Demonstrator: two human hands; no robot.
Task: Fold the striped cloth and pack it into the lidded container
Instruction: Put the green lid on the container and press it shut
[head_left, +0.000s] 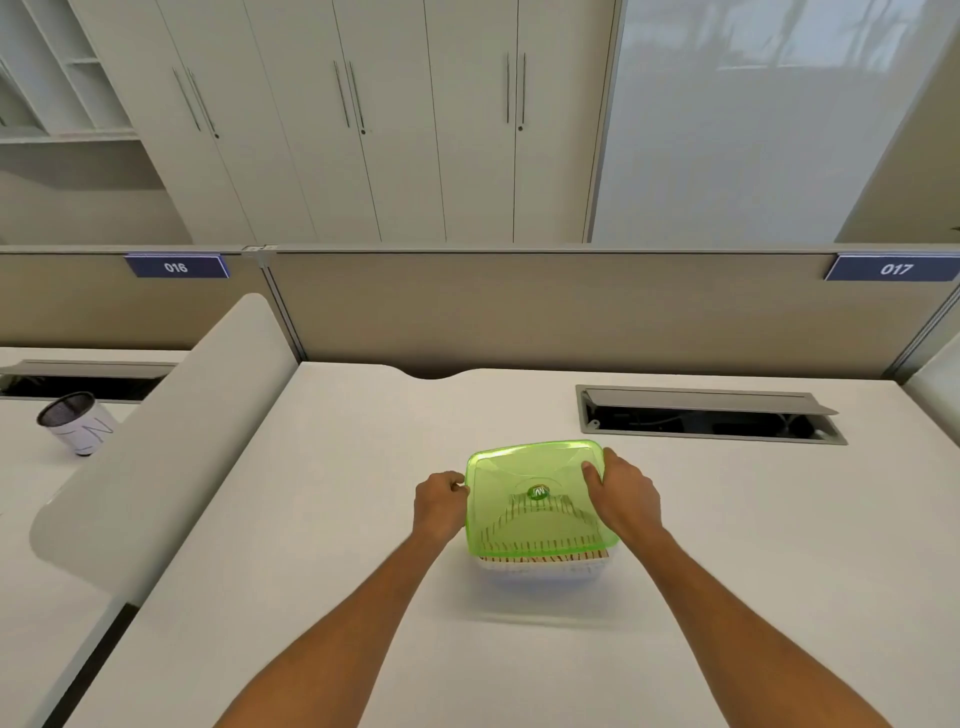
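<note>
The striped cloth (540, 540) lies folded inside the container (540, 569), visible through the translucent green lid (530, 467), which sits on top; the container rests on my desk (363, 467), centre, toward the near edge. My left hand (439, 501) grips the lid's 9 o'clock edge with curled fingers, and my right hand (626, 499) holds its 3 o'clock side, thumb on the top face. I judge this the closing step: next, even downward pressure around the rim to seat it; the cable hatch (706, 415) sits at 1 o'clock.

White tabletop (363, 519) with just the lidded container (540, 566) sitting near the middle (open cable hatch (711, 415) set in behind it).
</note>
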